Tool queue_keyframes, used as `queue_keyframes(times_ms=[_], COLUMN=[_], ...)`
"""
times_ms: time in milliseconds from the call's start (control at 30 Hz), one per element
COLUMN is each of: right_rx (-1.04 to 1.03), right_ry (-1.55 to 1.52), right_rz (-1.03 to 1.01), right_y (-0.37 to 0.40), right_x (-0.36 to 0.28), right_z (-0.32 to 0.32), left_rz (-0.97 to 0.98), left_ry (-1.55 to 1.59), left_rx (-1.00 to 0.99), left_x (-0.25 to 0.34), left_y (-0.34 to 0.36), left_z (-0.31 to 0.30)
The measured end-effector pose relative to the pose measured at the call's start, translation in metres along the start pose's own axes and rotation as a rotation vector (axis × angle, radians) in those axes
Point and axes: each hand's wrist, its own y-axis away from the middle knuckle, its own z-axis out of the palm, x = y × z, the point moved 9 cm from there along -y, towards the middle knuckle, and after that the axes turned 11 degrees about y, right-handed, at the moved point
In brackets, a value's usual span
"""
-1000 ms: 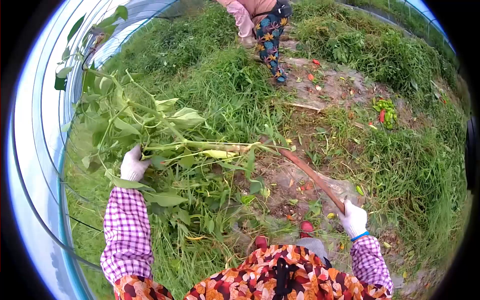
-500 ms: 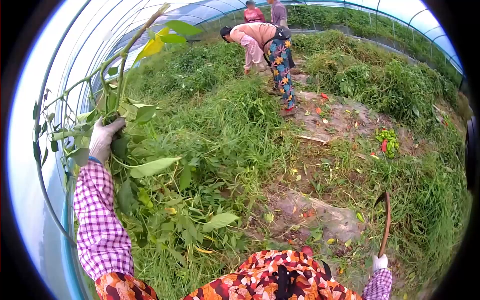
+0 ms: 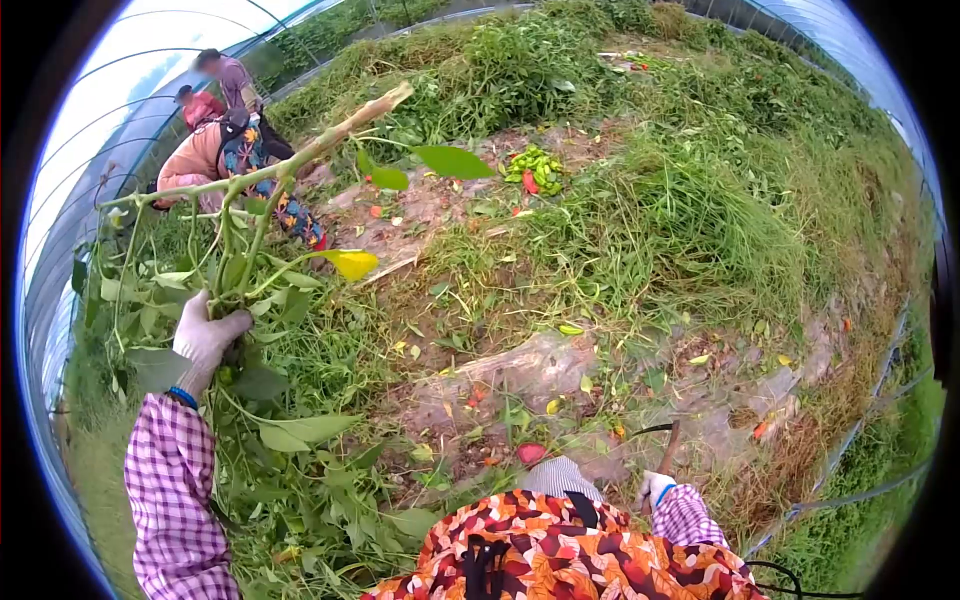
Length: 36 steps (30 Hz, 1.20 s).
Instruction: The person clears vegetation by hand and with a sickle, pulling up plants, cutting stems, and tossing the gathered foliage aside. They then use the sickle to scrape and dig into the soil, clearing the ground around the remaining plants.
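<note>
My left hand, in a white glove with a checked pink sleeve below it, grips a tall uprooted plant by its stems. The plant's thick pale stalk slants up to the right, with green and one yellow leaf hanging off it. Low at the bottom right, my right hand, also gloved, holds the reddish wooden handle of a tool close to my body. The tool's head is hard to make out. My flowered apron fills the bottom of the view.
Long grass and cut green plants cover the ground. A bare soil patch lies ahead with scattered red fruit. A pile of green and red peppers sits further off. Other people bend and stand at the upper left, under the greenhouse hoops.
The view has swung right, so the other people now sit at the upper left. My left hand still holds the plant up. My right hand and tool have drawn closer to my body.
</note>
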Motion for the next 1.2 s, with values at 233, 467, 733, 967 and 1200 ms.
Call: queue_keyframes(times_ms=[233, 467, 733, 967, 1200], right_rx=[0.217, 0.265, 0.043, -0.042, -0.138], right_ry=[-0.973, -1.025, -0.678, -0.441, -0.424], right_rz=[0.602, 0.639, 0.515, 0.348, 0.585], right_y=[0.051, 0.040, -0.001, -0.024, -0.015], right_x=[0.020, 0.019, -0.026, -0.074, -0.073], right_z=[0.006, 0.017, 0.026, 0.021, 0.042], left_rz=[0.396, 0.348, -0.030, -0.580, -1.099], left_ry=[-0.103, 0.130, 0.837, 0.998, 0.701], left_rx=[-0.173, 0.026, 0.166, 0.397, 0.360], left_x=[0.159, 0.163, -0.045, -0.260, -0.318], left_y=[-0.075, -0.118, -0.060, 0.085, 0.164], left_z=[0.148, 0.118, 0.012, -0.014, 0.065])
